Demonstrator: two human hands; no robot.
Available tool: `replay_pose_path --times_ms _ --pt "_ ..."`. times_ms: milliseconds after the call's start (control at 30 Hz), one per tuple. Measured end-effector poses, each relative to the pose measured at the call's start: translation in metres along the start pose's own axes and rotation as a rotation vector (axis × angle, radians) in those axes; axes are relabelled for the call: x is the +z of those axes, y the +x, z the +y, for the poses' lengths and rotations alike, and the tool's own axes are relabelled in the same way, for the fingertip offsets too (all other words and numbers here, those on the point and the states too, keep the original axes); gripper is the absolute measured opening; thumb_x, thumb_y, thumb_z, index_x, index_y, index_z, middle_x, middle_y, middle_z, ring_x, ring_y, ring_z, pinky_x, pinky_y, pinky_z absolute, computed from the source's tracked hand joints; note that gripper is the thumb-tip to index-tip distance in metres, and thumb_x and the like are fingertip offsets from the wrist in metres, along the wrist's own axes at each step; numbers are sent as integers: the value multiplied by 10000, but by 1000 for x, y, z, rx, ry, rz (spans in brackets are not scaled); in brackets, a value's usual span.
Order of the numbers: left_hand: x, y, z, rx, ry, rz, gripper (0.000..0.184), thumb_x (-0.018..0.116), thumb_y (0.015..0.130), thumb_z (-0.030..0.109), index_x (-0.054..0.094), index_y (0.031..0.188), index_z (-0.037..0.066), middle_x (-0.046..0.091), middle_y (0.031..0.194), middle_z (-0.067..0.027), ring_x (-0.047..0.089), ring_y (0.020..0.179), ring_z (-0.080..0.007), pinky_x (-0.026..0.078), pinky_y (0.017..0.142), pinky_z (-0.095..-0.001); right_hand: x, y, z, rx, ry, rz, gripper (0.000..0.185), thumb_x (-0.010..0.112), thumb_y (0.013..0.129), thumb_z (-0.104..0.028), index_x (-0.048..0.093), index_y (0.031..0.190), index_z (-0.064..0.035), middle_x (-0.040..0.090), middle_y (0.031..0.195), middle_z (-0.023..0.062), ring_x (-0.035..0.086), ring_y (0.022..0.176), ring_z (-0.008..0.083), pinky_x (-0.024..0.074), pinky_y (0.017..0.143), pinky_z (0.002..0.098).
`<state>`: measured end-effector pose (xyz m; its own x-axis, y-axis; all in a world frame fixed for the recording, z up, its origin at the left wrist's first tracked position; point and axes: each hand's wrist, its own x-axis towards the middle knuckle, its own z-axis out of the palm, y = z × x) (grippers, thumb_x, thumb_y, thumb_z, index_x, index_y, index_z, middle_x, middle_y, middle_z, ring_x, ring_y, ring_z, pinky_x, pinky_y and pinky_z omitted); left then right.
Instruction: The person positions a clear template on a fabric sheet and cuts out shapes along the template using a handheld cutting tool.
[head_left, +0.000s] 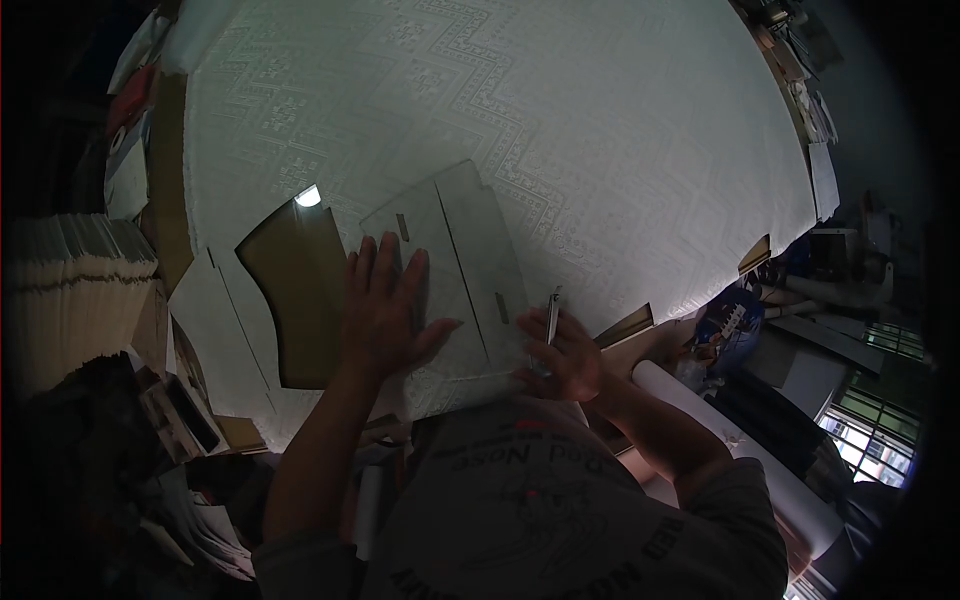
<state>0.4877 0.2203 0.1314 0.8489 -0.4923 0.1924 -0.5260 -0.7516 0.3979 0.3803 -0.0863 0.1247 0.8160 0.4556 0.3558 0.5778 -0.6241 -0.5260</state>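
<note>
White fabric (pixel 620 150) with a raised zigzag pattern covers the table. A pale, see-through pattern template (pixel 465 230) with a long slit and short slots lies on it. My left hand (pixel 385 310) presses flat on the template's left part, fingers spread. At its lower right edge, my right hand (pixel 565 358) is closed around a slim silver tool (pixel 553 312) pointing up; its exact kind does not show clearly. Left of my left hand, a curved cut-out in the fabric bares the brown tabletop (pixel 305 290). A small bright white patch (pixel 308 196) sits at that cut-out's top.
A tall stack of paper or card (pixel 75 290) stands at the left. A white roll (pixel 740 450) lies at the lower right, below the table edge. Smaller notches (pixel 628 325) open along the fabric's right edge. Various items line the far right edge.
</note>
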Motion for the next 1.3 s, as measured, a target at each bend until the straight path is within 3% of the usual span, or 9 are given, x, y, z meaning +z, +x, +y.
replay_pose_path --times_ms 267,367,767,1300 --pt "0 -1 1 12 31 18 944 819 782 636 532 1524 127 328 1652 -279 283 1517 -550 242 1220 -688 -1 1 -2 -14 3 22 542 910 776 -294 583 1126 -41 690 1338 238 646 1255 454 542 1036 572" --pt "0 -1 2 12 40 18 937 812 788 639 533 1519 124 337 1641 -277 285 1513 -547 242 1221 -685 0 -1 -3 10 22 20 502 888 791 -278 612 1140 -46 656 1392 223 622 1281 440 525 1060 546" --pt "3 -3 0 20 58 42 939 789 802 663 530 1517 113 338 1641 -281 276 1522 -537 226 1233 -673 -1 -1 -3 27 10 7 530 890 790 -304 613 1159 -43 661 1398 216 595 1332 421 509 1096 508" --pt "8 -5 -1 22 70 84 940 753 813 698 536 1527 126 360 1637 -272 307 1511 -539 243 1229 -668 1 -3 -3 44 6 -9 610 909 765 -226 563 1236 -52 656 1404 209 597 1320 437 518 1083 499"
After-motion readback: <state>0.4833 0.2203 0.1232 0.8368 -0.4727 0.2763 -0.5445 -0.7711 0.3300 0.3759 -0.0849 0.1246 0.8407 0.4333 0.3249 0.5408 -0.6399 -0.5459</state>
